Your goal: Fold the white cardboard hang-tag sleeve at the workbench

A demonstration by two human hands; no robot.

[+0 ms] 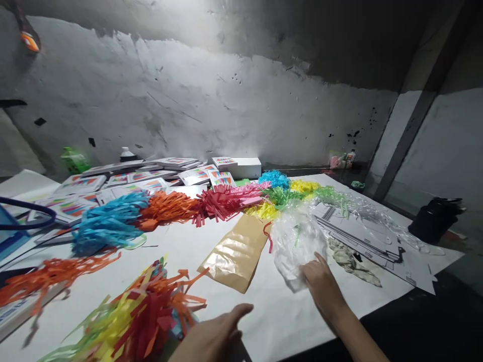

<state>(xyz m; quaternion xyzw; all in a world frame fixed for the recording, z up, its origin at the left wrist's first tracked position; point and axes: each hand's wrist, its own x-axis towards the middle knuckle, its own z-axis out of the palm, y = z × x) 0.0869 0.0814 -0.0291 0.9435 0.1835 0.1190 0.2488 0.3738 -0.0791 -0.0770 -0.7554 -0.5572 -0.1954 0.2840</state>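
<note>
My right hand [322, 284] is at the lower right edge of a crumpled clear plastic bag [296, 241], with its fingertips bent onto the film. Low in the view, my left hand [215, 332] has one digit stretched out to the right, and no object shows in it. Just beside it lies a loose bunch of red, yellow, green and orange paper streamers [147, 311]. A flat tan paper sheet or envelope [236, 251] rests between the bunch and the bag. A thin red strip [268, 236] touches the bag's left side.
Fringed bundles in blue [109, 218], orange [169, 208] and dark red [217, 203] line the middle of the white-covered table [279, 322]. Printed boxes [139, 176] are piled behind. Printed sheets [358, 234] and a crumpled cloth [352, 264] lie at right.
</note>
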